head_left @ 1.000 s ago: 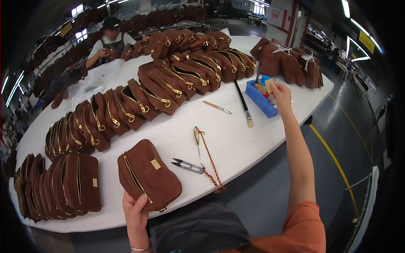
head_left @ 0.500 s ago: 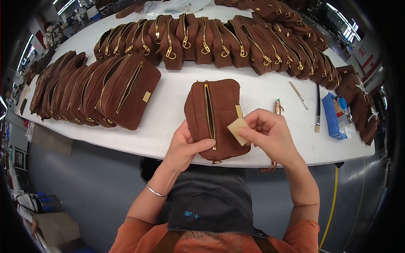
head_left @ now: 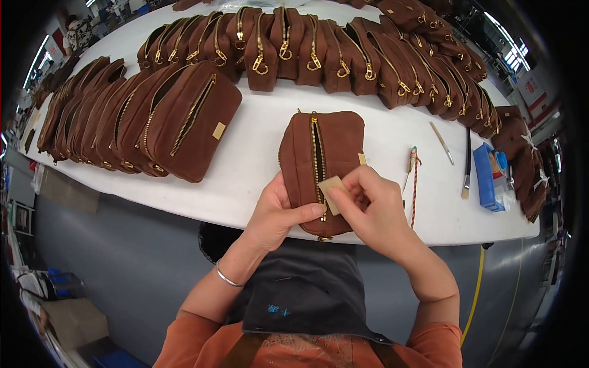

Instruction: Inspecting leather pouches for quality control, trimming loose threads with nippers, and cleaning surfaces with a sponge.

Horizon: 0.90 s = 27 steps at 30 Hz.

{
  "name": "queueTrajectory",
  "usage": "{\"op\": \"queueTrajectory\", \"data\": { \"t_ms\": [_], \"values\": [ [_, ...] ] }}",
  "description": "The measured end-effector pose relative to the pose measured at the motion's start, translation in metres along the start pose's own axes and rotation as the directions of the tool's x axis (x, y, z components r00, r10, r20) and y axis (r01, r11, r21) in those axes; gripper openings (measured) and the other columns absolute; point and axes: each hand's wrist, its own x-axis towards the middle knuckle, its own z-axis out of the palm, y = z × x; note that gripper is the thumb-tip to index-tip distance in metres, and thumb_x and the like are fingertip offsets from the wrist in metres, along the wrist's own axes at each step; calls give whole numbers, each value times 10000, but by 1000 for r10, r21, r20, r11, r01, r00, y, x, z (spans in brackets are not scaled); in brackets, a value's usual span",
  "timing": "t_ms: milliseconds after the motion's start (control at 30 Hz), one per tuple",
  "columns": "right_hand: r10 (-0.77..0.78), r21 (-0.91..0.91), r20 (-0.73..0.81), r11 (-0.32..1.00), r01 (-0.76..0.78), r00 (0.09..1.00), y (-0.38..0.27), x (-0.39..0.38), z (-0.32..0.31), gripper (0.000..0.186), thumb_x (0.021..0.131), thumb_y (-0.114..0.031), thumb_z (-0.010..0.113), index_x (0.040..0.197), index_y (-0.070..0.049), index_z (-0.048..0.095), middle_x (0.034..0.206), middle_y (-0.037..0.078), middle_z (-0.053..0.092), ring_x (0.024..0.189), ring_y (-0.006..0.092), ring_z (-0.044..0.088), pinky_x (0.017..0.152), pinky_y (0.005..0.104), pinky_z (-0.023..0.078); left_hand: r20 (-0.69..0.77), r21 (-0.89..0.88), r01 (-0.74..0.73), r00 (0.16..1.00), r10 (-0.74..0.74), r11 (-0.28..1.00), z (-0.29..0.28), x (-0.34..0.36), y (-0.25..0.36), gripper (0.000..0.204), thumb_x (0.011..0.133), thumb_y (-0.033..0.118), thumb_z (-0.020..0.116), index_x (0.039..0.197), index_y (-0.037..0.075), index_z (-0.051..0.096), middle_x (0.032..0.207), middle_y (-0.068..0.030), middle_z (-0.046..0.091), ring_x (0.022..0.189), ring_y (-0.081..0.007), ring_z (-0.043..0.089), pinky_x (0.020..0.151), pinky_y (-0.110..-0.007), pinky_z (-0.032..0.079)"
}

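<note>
The white worktop (head_left: 257, 132) carries the things. A long row of brown zip bags (head_left: 343, 64) stands beyond the brown pouch (head_left: 338, 159), & a stack of similar pouches (head_left: 199, 132) is to its L. The pouch is over near edge of worktop, betw. the L hand (head_left: 270, 211) and the R hand (head_left: 377, 208). L hand is clamped on pouch's lower L part, thumb on zip end. R hand, at pouch's lower R, pinches a beige piece (head_left: 332, 191) over the zip; touching or not, can't tell.
</note>
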Motion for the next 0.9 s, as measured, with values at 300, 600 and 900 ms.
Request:
{"op": "queueTrajectory", "data": {
  "t_ms": [300,600,900],
  "values": [
    [-42,-57,-74,998,38,996,5,8,5,171,926,-93,704,862,3,578,681,75,634,556,131,591,520,280,459,21,14,17,1000,-18,1000,0,1,0,678,845,-34,743,1428,14,401,1347,-83,578,1225,-159,573,1056,-342,475],
    [-70,-79,-116,995,61,991,9,10,9,176,928,-103,700,868,14,583,685,95,634,568,155,607,532,288,466,31,30,29,999,-30,999,-2,3,1,679,851,-45,731,1437,17,393,1345,-80,579,1210,-157,581,1044,-341,485],
    [-19,-20,-101,1000,17,995,7,2,11,161,922,-99,708,877,-1,588,686,88,627,556,145,578,527,281,458,29,22,44,999,-45,999,-1,3,3,677,847,-43,736,1431,10,397,1345,-83,579,1223,-160,573,1059,-345,473]
  ]
}}
